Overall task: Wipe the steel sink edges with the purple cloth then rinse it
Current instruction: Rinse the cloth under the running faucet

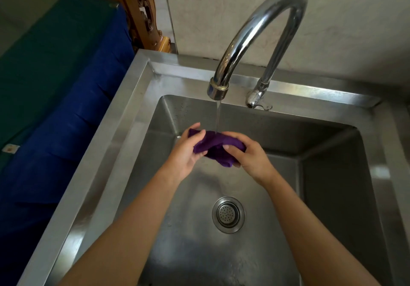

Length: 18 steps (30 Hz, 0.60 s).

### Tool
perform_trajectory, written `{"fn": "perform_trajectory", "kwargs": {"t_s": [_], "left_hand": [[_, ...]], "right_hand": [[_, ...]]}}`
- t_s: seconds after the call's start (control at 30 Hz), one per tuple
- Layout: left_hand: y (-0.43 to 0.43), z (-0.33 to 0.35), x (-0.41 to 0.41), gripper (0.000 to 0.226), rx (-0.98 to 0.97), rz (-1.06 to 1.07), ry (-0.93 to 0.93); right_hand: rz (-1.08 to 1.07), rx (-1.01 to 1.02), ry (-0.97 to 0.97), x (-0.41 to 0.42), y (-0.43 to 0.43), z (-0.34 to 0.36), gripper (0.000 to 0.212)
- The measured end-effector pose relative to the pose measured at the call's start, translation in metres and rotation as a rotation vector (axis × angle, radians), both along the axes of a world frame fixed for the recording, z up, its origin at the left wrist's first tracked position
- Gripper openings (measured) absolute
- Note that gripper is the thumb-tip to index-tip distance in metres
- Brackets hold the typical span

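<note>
The purple cloth, bunched and creased, sits under the faucet stream; left hand and right hand fingers curl round it above the steel sink.

The left hand and right hand cover much of the purple cloth. The near rim of the sink runs off the bottom edge. A small label at far left is unreadable.
</note>
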State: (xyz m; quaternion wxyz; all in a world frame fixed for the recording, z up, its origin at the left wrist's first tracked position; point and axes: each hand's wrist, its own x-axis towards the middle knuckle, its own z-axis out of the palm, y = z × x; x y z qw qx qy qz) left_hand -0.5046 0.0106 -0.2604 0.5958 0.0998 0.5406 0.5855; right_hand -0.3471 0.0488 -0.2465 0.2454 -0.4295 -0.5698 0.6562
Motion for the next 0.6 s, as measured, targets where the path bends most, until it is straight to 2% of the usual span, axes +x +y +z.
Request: {"fn": "perform_trajectory", "kwargs": {"t_s": [0.07, 0.13, 0.2, 0.27, 0.33, 0.43, 0.6], "left_hand": [[-0.002, -0.007, 0.003, 0.031, -0.041, -0.028, 0.225], [-0.003, -0.007, 0.007, 0.029, -0.116, -0.035, 0.346], [-0.005, -0.007, 0.011, 0.033, -0.128, -0.074, 0.227], [-0.005, -0.007, 0.013, 0.037, -0.083, -0.07, 0.09], [-0.003, -0.01, 0.014, 0.036, -0.083, -0.023, 0.145], [0.001, -0.009, 0.013, 0.032, -0.139, 0.068, 0.19], [0.01, -0.006, 0.015, 0.032, -0.275, 0.07, 0.157]], "right_hand": [[-0.026, -0.03, -0.01, -0.006, 0.001, 0.004, 0.02], [-0.048, -0.05, -0.043, -0.012, 0.004, 0.007, 0.017], [-0.02, -0.08, -0.132, -0.018, 0.007, 0.009, 0.026], [0.028, -0.121, -0.236, -0.021, 0.013, 0.012, 0.046], [-0.008, -0.157, -0.27, -0.023, 0.015, 0.014, 0.054], [-0.089, -0.035, -0.322, -0.023, 0.013, 0.014, 0.043], [-0.061, 0.281, -0.426, -0.027, -0.004, 0.015, 0.028]]}}
